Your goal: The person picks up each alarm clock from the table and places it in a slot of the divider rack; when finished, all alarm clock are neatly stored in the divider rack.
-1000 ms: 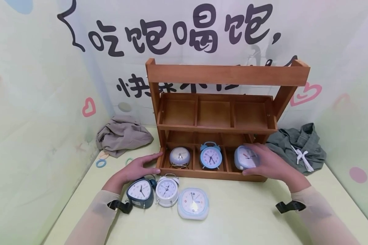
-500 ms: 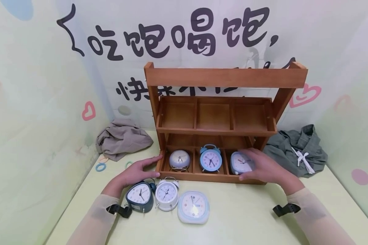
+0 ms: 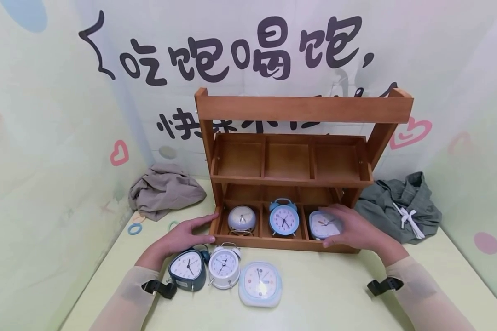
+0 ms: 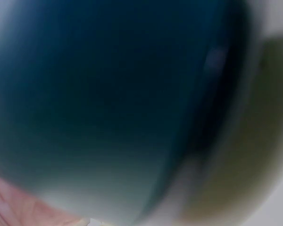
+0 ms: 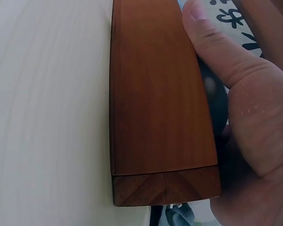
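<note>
My right hand holds a pale blue square alarm clock in the right lower compartment of the brown wooden shelf, thumb at its front. In the right wrist view, the thumb lies along the shelf's front board. My left hand has its fingers and thumb stretched out against the shelf's left end. A round lilac clock and a blue twin-bell alarm clock stand in the other two lower compartments. The left wrist view is mostly filled by a blurred dark teal clock.
On the table before the shelf stand a dark teal triangular alarm clock, a white twin-bell clock and a white-and-blue square clock. Crumpled cloths, one taupe and one grey-green, flank the shelf. Small rings lie at left.
My right hand has shifted the pale blue alarm clock left and lower within the right compartment, and its face has turned. My left hand has stayed at the shelf's end.
</note>
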The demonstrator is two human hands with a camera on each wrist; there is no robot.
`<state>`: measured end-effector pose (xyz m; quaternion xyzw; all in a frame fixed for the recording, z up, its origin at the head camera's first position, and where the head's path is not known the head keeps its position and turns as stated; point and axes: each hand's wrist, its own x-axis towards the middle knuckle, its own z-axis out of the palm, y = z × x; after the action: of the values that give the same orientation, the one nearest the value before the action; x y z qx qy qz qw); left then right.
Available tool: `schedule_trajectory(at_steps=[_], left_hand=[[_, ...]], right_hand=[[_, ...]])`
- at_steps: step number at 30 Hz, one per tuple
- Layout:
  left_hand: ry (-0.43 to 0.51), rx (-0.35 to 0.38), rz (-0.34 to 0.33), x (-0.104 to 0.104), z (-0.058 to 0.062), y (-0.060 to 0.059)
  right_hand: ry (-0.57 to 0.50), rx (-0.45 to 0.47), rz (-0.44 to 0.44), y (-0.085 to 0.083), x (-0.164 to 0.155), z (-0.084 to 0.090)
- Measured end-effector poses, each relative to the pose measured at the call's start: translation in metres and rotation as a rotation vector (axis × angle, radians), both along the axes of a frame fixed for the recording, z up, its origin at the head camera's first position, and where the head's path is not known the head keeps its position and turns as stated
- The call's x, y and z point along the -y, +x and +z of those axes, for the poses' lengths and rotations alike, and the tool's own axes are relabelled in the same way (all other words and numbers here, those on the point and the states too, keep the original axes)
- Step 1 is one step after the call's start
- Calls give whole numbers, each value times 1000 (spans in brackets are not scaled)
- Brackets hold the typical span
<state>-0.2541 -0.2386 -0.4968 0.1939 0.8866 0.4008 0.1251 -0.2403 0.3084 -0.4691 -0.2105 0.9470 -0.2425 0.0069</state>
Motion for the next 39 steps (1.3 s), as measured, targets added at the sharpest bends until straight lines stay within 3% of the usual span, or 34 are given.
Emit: schedule_trajectory(at_steps=[17, 39], left_hand=[[11, 1, -9, 0, -4, 1], [-1, -11, -3, 0, 2, -2]], right_hand=[[-73, -31, 85, 5, -7, -6], [-62, -38, 33, 7, -8, 7]])
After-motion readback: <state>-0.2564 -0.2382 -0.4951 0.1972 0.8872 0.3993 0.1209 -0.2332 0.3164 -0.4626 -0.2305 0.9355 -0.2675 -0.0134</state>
